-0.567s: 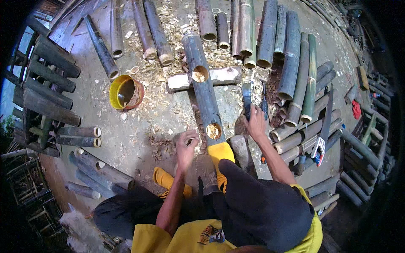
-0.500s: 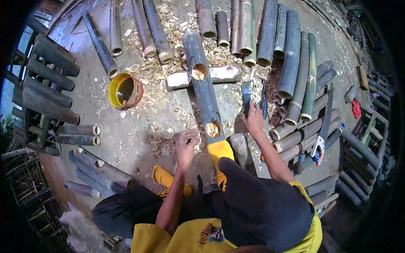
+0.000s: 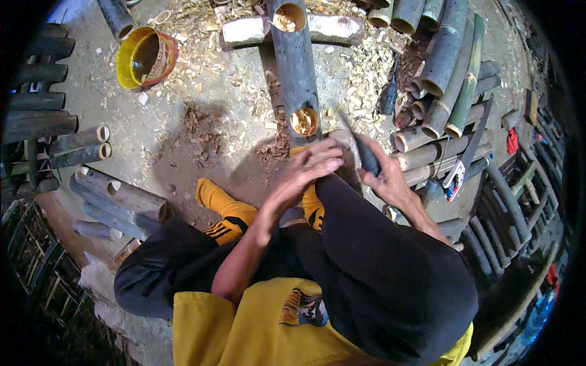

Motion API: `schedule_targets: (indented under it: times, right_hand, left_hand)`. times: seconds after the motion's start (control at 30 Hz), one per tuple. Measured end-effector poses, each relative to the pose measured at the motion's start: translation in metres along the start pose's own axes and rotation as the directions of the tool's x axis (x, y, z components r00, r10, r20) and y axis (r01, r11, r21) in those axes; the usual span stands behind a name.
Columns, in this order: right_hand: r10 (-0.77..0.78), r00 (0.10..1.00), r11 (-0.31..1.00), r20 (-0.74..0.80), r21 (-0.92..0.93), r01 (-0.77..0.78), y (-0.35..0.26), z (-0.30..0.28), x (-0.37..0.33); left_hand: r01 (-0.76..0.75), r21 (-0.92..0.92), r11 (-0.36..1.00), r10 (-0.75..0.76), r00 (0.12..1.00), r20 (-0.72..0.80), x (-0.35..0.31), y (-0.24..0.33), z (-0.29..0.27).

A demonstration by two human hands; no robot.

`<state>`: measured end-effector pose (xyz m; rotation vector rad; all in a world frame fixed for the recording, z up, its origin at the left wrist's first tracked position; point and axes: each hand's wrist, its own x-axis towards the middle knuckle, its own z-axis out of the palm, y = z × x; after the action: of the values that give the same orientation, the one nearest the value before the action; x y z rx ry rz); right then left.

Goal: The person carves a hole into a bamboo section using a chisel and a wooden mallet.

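A dark bamboo pole (image 3: 295, 76) lies lengthwise before me, with a far round hole (image 3: 288, 19) and a near one (image 3: 304, 122), both holding pale shavings. My right hand (image 3: 387, 177) is closed around the dark handle of a knife (image 3: 368, 155); its narrow blade points up and left, beside the near hole. Over the pole's near end, at my yellow-socked foot, hovers my left hand (image 3: 311, 163), fingers outstretched and slightly bent, nothing seen in them. Whether it touches the pole or sock, I cannot tell. A grey block (image 3: 346, 146) sits partly hidden between the hands.
A whitish crosspiece (image 3: 332, 29) supports the pole. At the far left stands a yellow bucket (image 3: 165, 58). Cut bamboo poles (image 3: 442, 67) and a saw (image 3: 470, 146) lie to the right; a dark-handled tool (image 3: 389, 94) rests among wood chips. More bamboo pieces (image 3: 125, 192) lie left.
My right hand has picked up the knife from the floor and drawn it back toward me. My left hand has moved right, over the pole's near end. The view has tilted nearer to my body.
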<state>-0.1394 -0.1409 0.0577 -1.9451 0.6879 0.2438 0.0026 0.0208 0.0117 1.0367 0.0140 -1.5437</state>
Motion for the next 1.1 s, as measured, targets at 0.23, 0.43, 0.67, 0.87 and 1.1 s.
schedule_targets:
  times: [0.23, 0.43, 0.67, 0.87, 1.1]
  right_hand:
    - [0.074, 0.823, 0.732, 0.563, -0.591, 0.339, -0.020, -0.036, 0.059]
    - [0.102, 0.663, 0.786, 0.741, -0.469, 0.403, -0.027, -0.053, 0.104]
    - [0.076, 0.645, 0.997, 0.760, -0.059, -0.048, 0.005, -0.031, 0.096]
    - [0.211, 0.807, 0.977, 0.552, -0.106, -0.183, 0.004, 0.019, 0.051]
    - [0.391, 0.841, 0.893, 0.373, 0.068, -0.445, -0.035, 0.056, 0.039]
  left_hand:
    - [0.197, -0.642, 0.741, -0.363, 0.922, -0.135, 0.051, -0.030, 0.033]
    - [0.051, -0.773, 0.632, -0.243, 0.961, -0.135, 0.060, -0.034, 0.035]
    - [0.329, -0.466, 0.821, -0.450, 0.876, -0.174, 0.052, -0.005, 0.019]
    - [0.750, 0.256, 0.610, -0.676, 0.661, -0.325, 0.050, 0.041, -0.004]
    - [0.598, 0.039, 0.801, -0.567, 0.777, -0.274, 0.049, 0.030, -0.013]
